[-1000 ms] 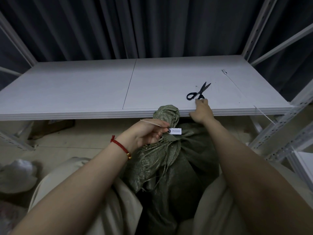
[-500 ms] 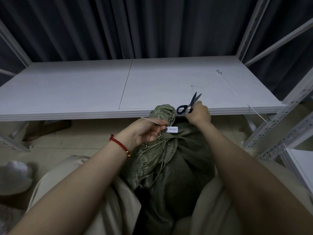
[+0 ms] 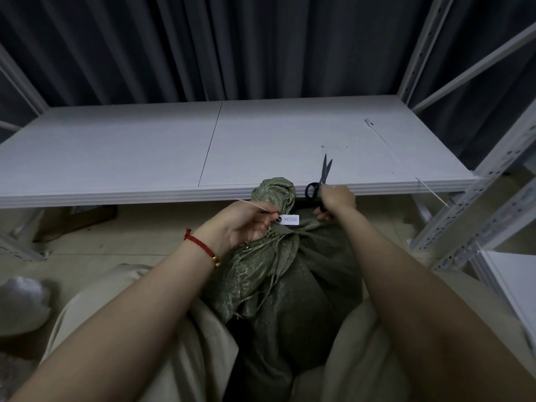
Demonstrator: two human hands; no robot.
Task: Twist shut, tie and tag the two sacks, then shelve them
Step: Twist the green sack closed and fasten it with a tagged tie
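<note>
**A:** What is seen nearest, and where is the sack?

**B:** The green sack [image 3: 290, 300] is wedged upright between legs clad in pale trousers [image 3: 162, 343]. Its base is cut off at the lower edge of the view. Well left of the sack, on the floor, a pale bundle [image 3: 20, 303] is partly cut off and too dim to be identified.

**A:** How is the sack gripped?

**B:** Left of the sack's twisted neck, a thin pale tie [image 3: 252, 205] is pinched in the curled fingers of the left hand [image 3: 246, 224], with its free tail pointing away from the neck. A white tag [image 3: 290, 219] lies against the neck, touching those fingertips, and its printed digits are seen upside down. A red bracelet [image 3: 200, 246] is worn on that wrist.

**A:** And on the sack's other side?

**B:** Just right of the neck's bunched top, black-handled scissors [image 3: 320, 177] are clasped by the right hand [image 3: 338, 198]. The blades are slightly parted and aimed away from the sack. One handle loop is shown and the other is hidden by the hand.

**A:** What cannot be made out?

**B:** Where the tie circles the neck, it is buried in folds and frayed strands, so its tightness cannot be told.

**A:** Beyond the sack?

**B:** A white shelf board [image 3: 145, 158] is met just behind the neck's top. Farther right of the sack, a long strip [image 3: 383, 142] is laid on the board and a short strip [image 3: 432, 192] overhangs its edge. Behind everything, a dark curtain [image 3: 232, 47] is hung.
</note>
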